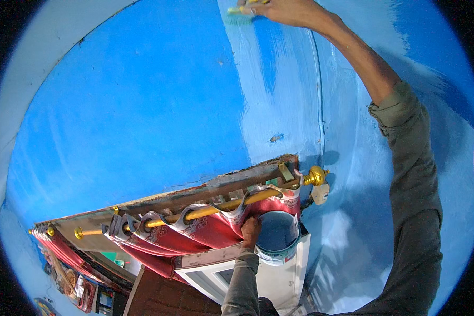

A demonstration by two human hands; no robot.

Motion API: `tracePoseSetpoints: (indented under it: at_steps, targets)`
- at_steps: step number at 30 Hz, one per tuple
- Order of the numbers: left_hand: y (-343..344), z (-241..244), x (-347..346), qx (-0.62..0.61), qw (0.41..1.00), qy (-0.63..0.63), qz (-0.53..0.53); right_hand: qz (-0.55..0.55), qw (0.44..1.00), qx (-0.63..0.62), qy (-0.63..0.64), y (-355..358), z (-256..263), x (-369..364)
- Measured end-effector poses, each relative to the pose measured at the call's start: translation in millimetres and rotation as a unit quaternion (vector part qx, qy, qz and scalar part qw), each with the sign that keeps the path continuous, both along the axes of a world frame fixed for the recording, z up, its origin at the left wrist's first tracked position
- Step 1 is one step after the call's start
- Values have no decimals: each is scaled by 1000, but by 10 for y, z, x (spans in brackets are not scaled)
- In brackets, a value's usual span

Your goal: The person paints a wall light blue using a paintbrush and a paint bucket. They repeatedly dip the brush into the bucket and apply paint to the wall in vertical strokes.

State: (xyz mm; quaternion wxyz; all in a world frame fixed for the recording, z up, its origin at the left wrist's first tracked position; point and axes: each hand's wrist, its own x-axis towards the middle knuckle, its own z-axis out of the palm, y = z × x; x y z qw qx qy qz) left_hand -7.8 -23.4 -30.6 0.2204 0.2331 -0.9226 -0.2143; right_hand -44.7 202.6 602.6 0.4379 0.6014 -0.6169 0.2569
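My right hand (280, 10) is raised to the top of the view, its fingers around a yellow-handled paintbrush (238, 14). The greenish bristles look blurred and lie against the wall, over a strip of light blue paint (296, 87). To the left of that strip, the wall (138, 102) is a deeper blue. Lower down, my left hand (251, 230) grips the left side of a paint bucket (276, 256). Blue paint coats the bucket's inside; its fingers are partly hidden from me. The bucket is in front of the red curtain's right end.
A gold curtain rod (205, 213) with a round finial (317, 175) carries the red curtain (197, 237) below a worn wooden lintel (252, 175). A cable (319, 87) runs down the wall. Beneath the bucket stands a white cabinet (274, 276). Household items (73, 286) are at lower left.
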Motion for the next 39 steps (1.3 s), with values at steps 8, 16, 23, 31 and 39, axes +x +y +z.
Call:
tracePoseSetpoints:
  at_steps: [8,16,23,31,39]
  targets:
    - [333,614,220,9,1000,-8,-19,-53,964,-24,259,-213,-1219,-755]
    - [317,546,149,26,999,23,-25,1,991,100,94,116,-2428,-333]
    - [293,480,173,5,998,47,-30,48,987,114,-104,310,-1618,-474]
    - [262,404,141,4,1000,20,-17,-79,994,49,-50,311,-538,-429]
    - [253,393,75,-22,998,38,-35,-96,972,-28,211,221,-1179,-818]
